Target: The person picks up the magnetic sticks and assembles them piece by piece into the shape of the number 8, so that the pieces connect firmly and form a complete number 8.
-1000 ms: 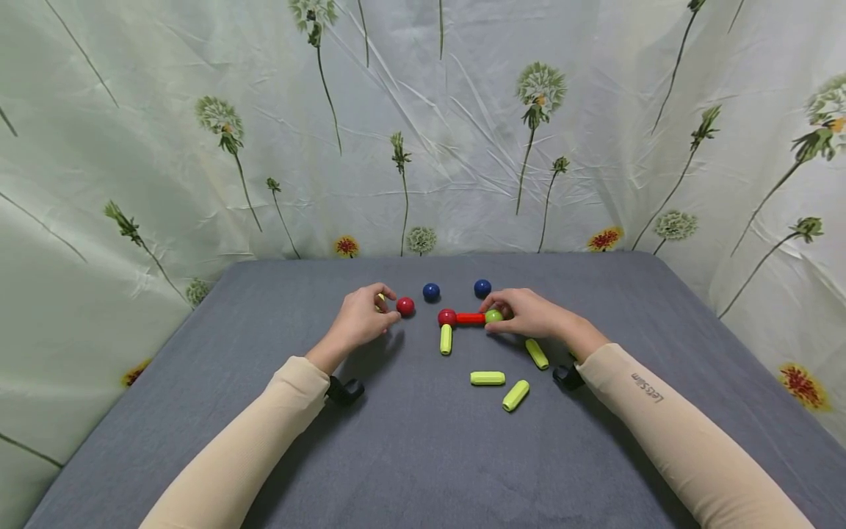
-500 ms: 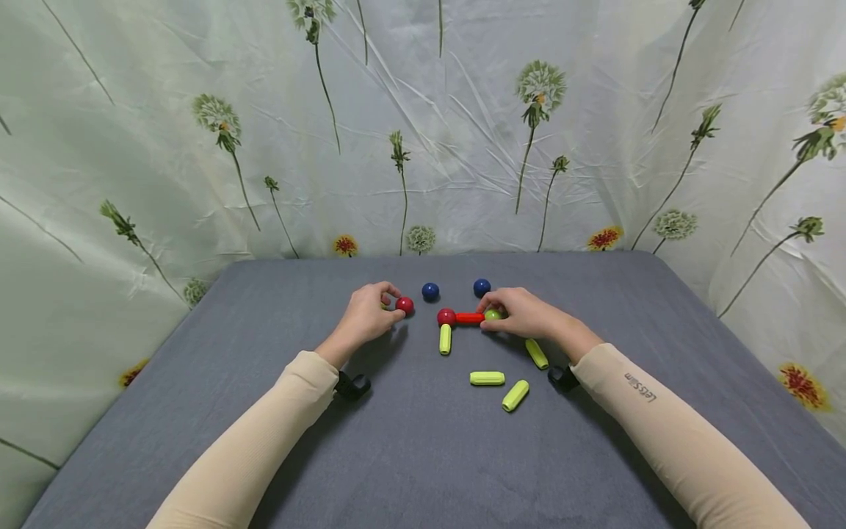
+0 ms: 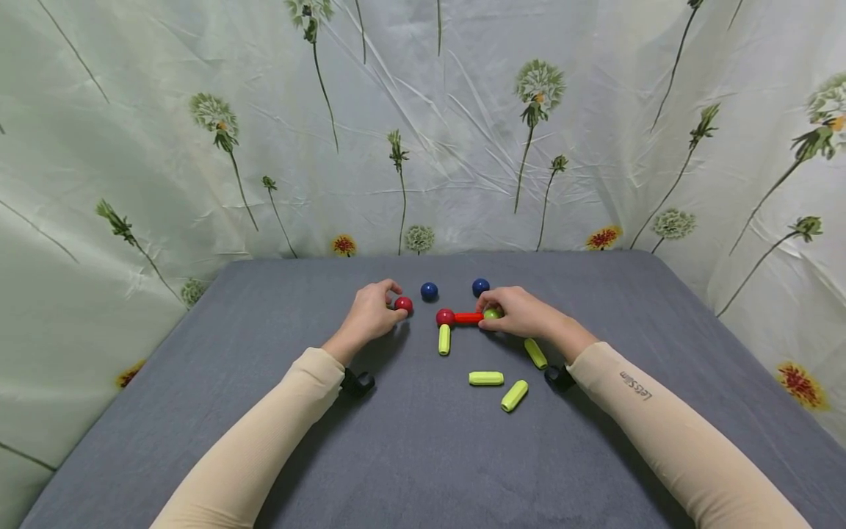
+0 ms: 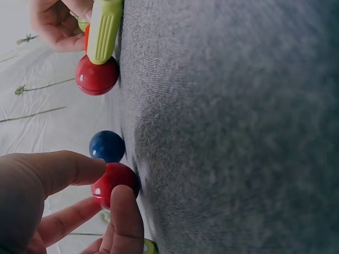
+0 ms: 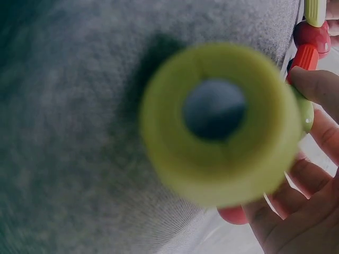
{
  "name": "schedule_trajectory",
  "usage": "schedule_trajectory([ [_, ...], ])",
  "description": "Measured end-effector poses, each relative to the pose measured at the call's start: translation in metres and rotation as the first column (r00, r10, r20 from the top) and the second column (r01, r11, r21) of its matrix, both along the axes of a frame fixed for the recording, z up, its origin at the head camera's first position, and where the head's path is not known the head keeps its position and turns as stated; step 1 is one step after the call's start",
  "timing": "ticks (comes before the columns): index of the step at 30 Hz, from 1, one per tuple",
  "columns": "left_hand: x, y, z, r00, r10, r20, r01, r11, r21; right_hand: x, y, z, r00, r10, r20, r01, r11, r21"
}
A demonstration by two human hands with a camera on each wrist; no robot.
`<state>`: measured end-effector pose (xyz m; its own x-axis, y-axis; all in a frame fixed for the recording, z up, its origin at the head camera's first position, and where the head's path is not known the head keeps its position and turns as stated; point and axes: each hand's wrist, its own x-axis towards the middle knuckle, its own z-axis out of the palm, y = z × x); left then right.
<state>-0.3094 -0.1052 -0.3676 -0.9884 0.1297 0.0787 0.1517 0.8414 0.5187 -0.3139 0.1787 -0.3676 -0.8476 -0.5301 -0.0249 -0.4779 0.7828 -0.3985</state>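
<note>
My left hand (image 3: 372,312) holds a loose red ball (image 3: 404,304) on the table between thumb and fingers; the left wrist view shows the thumb tip and another fingertip right at the ball (image 4: 114,180). My right hand (image 3: 525,312) grips a green ball (image 3: 492,314), partly hidden by the fingers. A short red stick (image 3: 468,318) runs from it to a second red ball (image 3: 446,317). From that ball a yellow-green ribbed stick (image 3: 444,340) points toward me. Just beyond the hands sit two blue balls (image 3: 429,292).
Several loose yellow-green sticks (image 3: 485,378) lie in front of and beside my right hand. One hollow stick end (image 5: 220,124) looms large in the right wrist view. A grey cloth (image 3: 423,455) covers the table, and a flowered curtain (image 3: 463,147) hangs behind it.
My left hand has moved slightly right, and its thumb and fingers have come in around the loose red ball. The right hand stays on the green ball, almost still.
</note>
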Motion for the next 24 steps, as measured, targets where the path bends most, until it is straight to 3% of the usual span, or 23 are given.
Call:
schedule_trajectory([
  [11, -0.0024, 0.0042, -0.0040, 0.999, -0.027, 0.023, 0.027, 0.999, -0.024, 0.0005, -0.0008, 0.0013, 1.000, 0.002, 0.014, -0.002, 1.000, 0.003],
  [24, 0.0006, 0.0029, -0.0055, 0.999, -0.039, 0.002, 0.039, 0.999, 0.003, 0.0011, -0.0029, 0.0025, 1.000, 0.003, 0.012, -0.003, 1.000, 0.021],
])
